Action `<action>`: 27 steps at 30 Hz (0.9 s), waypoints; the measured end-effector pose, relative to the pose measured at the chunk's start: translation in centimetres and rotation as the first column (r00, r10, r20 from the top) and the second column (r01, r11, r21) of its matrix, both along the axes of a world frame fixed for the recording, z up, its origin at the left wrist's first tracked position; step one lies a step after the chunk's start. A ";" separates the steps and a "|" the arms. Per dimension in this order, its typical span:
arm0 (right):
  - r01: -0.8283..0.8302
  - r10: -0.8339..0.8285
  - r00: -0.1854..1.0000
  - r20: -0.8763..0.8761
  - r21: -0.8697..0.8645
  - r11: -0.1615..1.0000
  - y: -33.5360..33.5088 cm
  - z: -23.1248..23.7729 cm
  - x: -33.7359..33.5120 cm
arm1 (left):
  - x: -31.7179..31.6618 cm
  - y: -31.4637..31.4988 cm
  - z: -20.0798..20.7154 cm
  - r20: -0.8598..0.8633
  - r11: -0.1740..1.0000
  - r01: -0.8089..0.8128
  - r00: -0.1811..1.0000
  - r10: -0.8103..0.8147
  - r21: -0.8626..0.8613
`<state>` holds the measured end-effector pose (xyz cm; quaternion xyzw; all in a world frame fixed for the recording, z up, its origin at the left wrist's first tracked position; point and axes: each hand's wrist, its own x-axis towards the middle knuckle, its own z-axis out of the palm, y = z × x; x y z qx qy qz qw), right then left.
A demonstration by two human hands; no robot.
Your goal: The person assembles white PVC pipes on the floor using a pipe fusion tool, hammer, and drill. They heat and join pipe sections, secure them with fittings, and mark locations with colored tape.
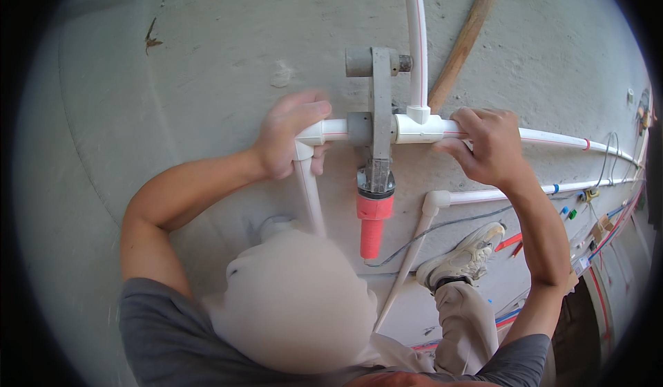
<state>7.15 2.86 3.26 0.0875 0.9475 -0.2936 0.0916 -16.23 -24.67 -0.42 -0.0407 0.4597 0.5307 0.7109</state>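
Note:
A grey pipe fusion welder (380,100) with a red handle (371,231) stands between my hands. My left hand (284,133), slightly blurred, is closed around a white pipe elbow (312,135). A short pipe piece (336,130) runs from the elbow to the welder's left heating socket. On the welder's other side a white tee fitting (419,130) sits against the heating head. My right hand (489,142) grips the white pipe (452,128) just right of that tee. Whether the ends sit fully in the heating sockets is hidden.
Another white pipe (417,34) rises from the tee, beside a wooden stick (466,38). A lower pipe with an elbow (436,199) and the welder's dark cord (442,230) lie near my shoe (463,257). Red and blue pipes (507,314) and small fittings lie at right.

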 end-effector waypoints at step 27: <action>0.308 -0.326 0.943 -0.062 -0.204 0.929 -13.0 2.3 5.9 | 0.4 -0.3 -1.1 -0.001 0.997 -0.068 0.998 0.068 0.037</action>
